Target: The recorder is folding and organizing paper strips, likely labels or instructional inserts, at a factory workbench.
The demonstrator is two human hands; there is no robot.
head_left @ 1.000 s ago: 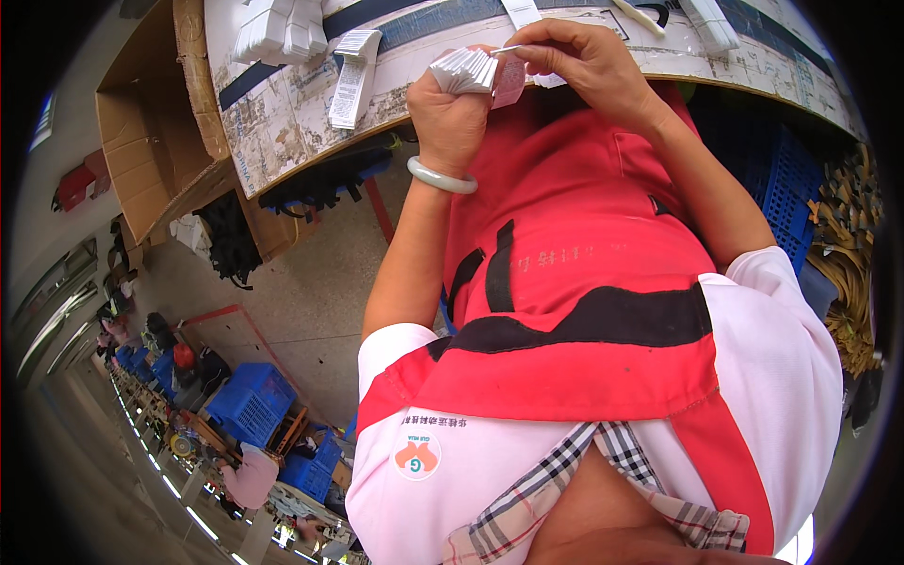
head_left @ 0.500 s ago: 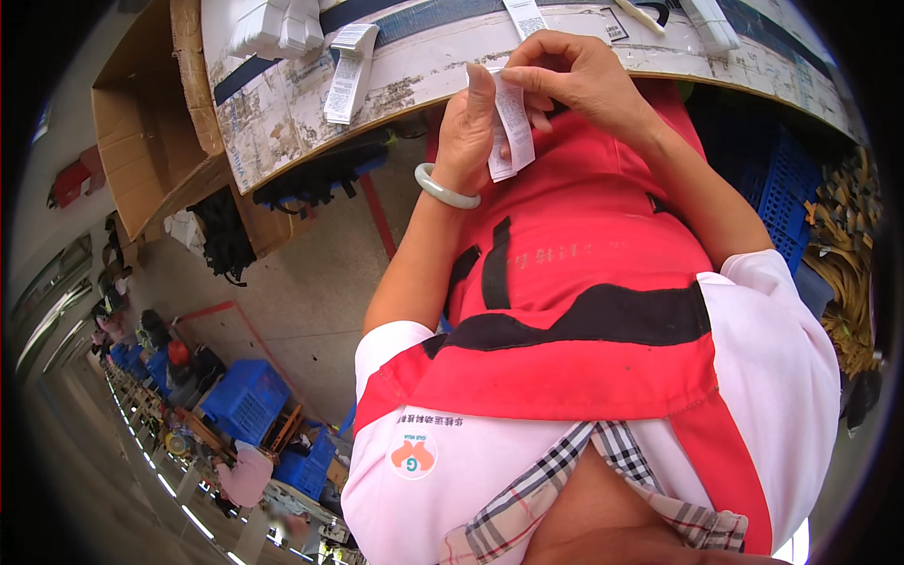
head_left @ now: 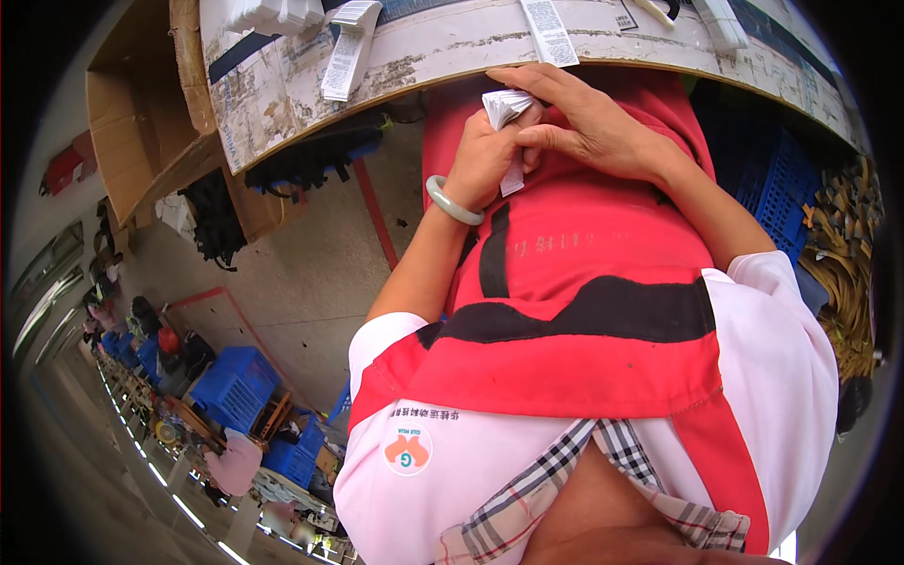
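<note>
My left hand (head_left: 480, 158), with a pale bangle (head_left: 454, 201) at its wrist, is wrapped round a small bundle of white printed labels (head_left: 505, 106). The folded ends fan out above the fist, and a strip hangs out below it. Reaching over from the right, my right hand (head_left: 598, 127) has its fingers stretched out along the far side of the bundle. Its thumb lies by the left fingers; whether it presses the labels cannot be seen. Both hands are over my red apron (head_left: 584, 254), just in front of the table edge.
On the worn white table (head_left: 433, 56) lie a label strip (head_left: 348, 61), another strip (head_left: 549, 36) at the edge and white stacks (head_left: 275, 14). A cardboard box (head_left: 141, 113) stands left, a blue crate (head_left: 774, 184) under the table at right. Farther left, a person (head_left: 235, 463) sits near blue crates.
My right hand has let go of its pinch on the label strip and stretched its fingers out. The left hand has closed round the labels, and both hands are slightly farther from the table.
</note>
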